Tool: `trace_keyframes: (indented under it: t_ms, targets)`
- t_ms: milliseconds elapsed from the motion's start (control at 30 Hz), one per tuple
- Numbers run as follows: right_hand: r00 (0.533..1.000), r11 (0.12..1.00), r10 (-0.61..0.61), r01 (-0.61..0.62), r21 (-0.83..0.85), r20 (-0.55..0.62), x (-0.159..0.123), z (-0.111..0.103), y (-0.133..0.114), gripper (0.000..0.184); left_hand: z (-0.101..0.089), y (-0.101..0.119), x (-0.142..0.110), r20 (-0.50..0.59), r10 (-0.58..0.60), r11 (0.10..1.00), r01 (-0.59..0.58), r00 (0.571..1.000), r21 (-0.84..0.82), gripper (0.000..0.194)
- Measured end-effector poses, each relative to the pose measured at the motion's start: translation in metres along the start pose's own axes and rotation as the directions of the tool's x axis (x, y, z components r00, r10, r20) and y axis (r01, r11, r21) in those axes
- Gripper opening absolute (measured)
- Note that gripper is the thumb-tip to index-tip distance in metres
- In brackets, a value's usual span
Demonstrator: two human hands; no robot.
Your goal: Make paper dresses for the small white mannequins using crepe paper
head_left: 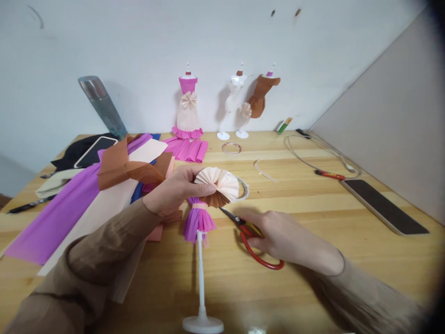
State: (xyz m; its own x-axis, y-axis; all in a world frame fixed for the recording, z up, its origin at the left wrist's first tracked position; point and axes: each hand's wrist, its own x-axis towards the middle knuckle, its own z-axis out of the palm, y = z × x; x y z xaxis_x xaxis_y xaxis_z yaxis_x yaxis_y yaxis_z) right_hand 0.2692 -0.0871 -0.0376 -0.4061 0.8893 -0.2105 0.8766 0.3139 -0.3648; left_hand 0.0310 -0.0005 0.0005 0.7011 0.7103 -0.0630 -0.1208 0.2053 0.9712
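My left hand point(177, 189) pinches a pleated paper fan rosette point(219, 182), cream with a brown section along its lower edge. Just beneath it lies a small mannequin dressed in purple and pink crepe paper point(199, 221), with a pale band round the waist. Its white stand point(201, 283) points toward me, the round base nearest. In my right hand point(278, 234) are red-handled scissors point(260, 253), their dark blades pointing up and left toward the rosette's lower edge. The fingers sit around the handles. Part of the mannequin is hidden behind the rosette and my left hand.
Crepe paper sheets point(69, 208) in several colours pile up on the left, by a leaning bottle point(102, 104). Dressed mannequins point(187, 109) stand along the wall, one point(236, 102) bare white. A tape roll point(244, 189) lies behind the rosette; a phone point(384, 206) and cable point(302, 160) are right.
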Motion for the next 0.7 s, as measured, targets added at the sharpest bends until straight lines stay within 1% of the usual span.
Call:
trace_keyframes:
  t_ms: [133,200,267,300,333,367,400,433,500,533,600,700]
  targets:
    - [0.999,1.0,-0.013,0.013,0.014,0.032,-0.003,-0.007,0.005,0.014,-0.001,-0.006,0.0,0.013,0.007,0.999,-0.006,1.0,-0.053,0.02]
    - [0.999,0.997,0.003,0.0,0.077,-0.04,-0.003,-0.011,0.007,0.012,0.0,-0.009,0.0,0.0,0.001,0.995,-0.001,1.0,-0.096,0.022]
    - [0.984,0.968,0.033,0.013,0.249,-0.177,0.0,-0.014,0.005,0.021,0.0,-0.011,0.0,-0.031,-0.022,0.993,0.019,0.999,-0.118,0.026]
    - [0.969,0.924,0.046,0.05,0.378,-0.242,0.002,-0.016,0.003,0.029,0.001,-0.012,0.0,-0.044,-0.035,0.992,0.029,0.998,-0.119,0.029]
    - [0.957,0.854,0.055,0.103,0.51,-0.285,0.004,-0.017,0.0,0.038,0.001,-0.013,0.001,-0.054,-0.045,0.993,0.039,0.998,-0.115,0.033]
    - [0.951,0.763,0.054,0.158,0.627,-0.305,0.007,-0.019,-0.004,0.047,0.002,-0.014,0.001,-0.06,-0.058,0.993,0.051,0.997,-0.109,0.036]
    - [0.953,0.666,0.043,0.197,0.719,-0.301,0.01,-0.02,-0.008,0.053,0.002,-0.016,0.002,-0.062,-0.067,0.993,0.061,0.996,-0.104,0.039]
    - [0.961,0.579,0.029,0.209,0.788,-0.277,0.013,-0.022,-0.012,0.059,0.002,-0.017,0.003,-0.058,-0.073,0.993,0.067,0.996,-0.098,0.041]
    - [0.975,0.441,-0.002,0.199,0.875,-0.221,0.021,-0.023,-0.02,0.065,0.004,-0.019,0.004,-0.027,-0.075,0.994,0.073,0.997,-0.084,0.042]
    - [0.979,0.397,-0.013,0.191,0.898,-0.203,0.025,-0.022,-0.023,0.066,0.004,-0.02,0.004,-0.014,-0.073,0.994,0.072,0.997,-0.079,0.041]
    - [0.982,0.359,-0.017,0.18,0.916,-0.186,0.033,-0.021,-0.026,0.064,0.005,-0.021,0.004,-0.017,-0.078,0.995,0.076,0.997,-0.07,0.037]
    - [0.986,0.38,0.017,0.148,0.913,-0.167,0.044,-0.018,-0.027,0.057,0.004,-0.02,0.003,-0.078,-0.086,0.996,0.087,0.993,0.006,0.033]
